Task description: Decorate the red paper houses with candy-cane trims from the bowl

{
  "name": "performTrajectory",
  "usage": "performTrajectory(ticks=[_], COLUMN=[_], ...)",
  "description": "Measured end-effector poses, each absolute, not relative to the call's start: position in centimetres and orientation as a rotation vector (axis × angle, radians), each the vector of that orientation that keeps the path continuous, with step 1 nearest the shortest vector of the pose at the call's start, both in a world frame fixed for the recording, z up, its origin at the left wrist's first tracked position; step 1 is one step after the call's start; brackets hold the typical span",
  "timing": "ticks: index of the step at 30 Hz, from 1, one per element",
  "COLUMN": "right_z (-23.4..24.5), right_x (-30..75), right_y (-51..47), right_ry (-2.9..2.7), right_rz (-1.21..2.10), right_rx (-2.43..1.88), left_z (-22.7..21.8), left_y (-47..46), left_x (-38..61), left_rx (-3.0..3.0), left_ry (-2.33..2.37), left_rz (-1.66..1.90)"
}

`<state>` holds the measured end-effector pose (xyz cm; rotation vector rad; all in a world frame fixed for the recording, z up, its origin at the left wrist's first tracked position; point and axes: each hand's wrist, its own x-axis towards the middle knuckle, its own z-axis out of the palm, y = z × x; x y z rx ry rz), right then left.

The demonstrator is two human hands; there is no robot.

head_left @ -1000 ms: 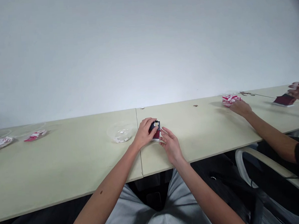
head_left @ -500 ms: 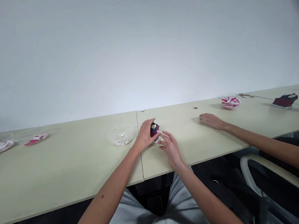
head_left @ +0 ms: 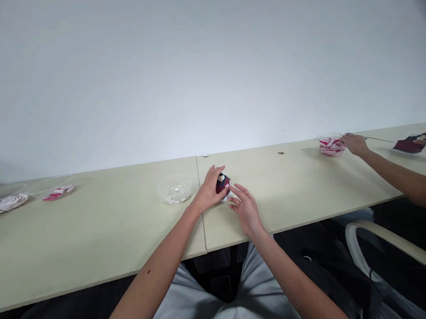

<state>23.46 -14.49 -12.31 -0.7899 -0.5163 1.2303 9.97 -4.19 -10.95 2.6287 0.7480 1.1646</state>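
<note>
My left hand [head_left: 208, 189] is curled around a small dark blue and red object with a white patch [head_left: 222, 183], standing on the pale table [head_left: 289, 189] just right of the seam. My right hand [head_left: 244, 206] rests beside it, fingers spread, fingertips touching its lower right side. A clear plastic dish [head_left: 175, 189] with small white pieces sits just left of my left hand.
A co-worker's arm [head_left: 388, 171] reaches across the right end of the table to a bowl of red and white pieces [head_left: 331, 146]. A dark red object [head_left: 409, 144] lies far right. Far left are a red and white piece [head_left: 58, 192] and another dish [head_left: 6, 202]. A chair armrest [head_left: 392, 238] curves below right.
The co-worker's hand drew in toward the table's middle, then went back to the red and white bowl. My left hand turned the small object slightly; my right hand stayed at its side.
</note>
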Motion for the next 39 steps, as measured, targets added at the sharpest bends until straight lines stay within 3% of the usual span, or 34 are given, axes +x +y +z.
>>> performTrajectory(ticks=[6, 39], right_z=[-12.52, -12.96], right_x=[23.69, 23.71], right_y=[-14.55, -14.27], right_ry=[-0.495, -0.655], right_rz=[1.239, 1.175], right_rx=[-0.773, -0.860], left_z=[-10.81, -10.34], left_y=[-4.29, -4.03], left_x=[9.61, 9.62], left_rx=[2.635, 2.634], left_ry=[0.807, 0.686], left_rz=[1.026, 1.074])
